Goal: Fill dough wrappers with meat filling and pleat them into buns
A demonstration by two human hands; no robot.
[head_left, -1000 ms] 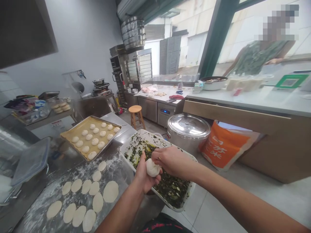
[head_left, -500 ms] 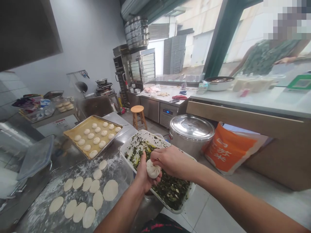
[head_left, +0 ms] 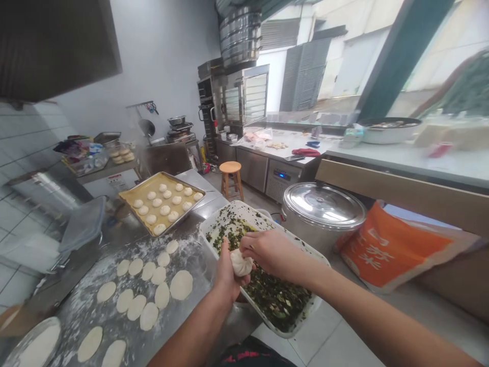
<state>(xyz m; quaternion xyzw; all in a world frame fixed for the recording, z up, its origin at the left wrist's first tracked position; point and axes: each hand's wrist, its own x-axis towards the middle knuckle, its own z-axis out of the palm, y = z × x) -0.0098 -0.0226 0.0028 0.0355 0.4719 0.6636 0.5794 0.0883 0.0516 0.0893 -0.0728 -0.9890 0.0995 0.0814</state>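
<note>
Steel table (head_left: 193,267), dusted with flour, holds about fourteen flat dough wrappers (head_left: 181,285) and one baking tray (head_left: 183,182) with about fifteen round buns (head_left: 165,210). One filled bun (head_left: 241,264) is above the white tray of chopped greens (head_left: 263,218), cupped from below by the left hand (head_left: 227,278), while the right hand (head_left: 271,253) pinches its top with fingers pressed together. Pleating seems the step in hand, and the top seems to need more small pinches to close.

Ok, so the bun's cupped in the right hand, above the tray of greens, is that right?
Not quite: the head view shows the bun cupped in the left hand, not the right. The right hand is pinching its top. It is above the tray of greens, as you said.
</note>
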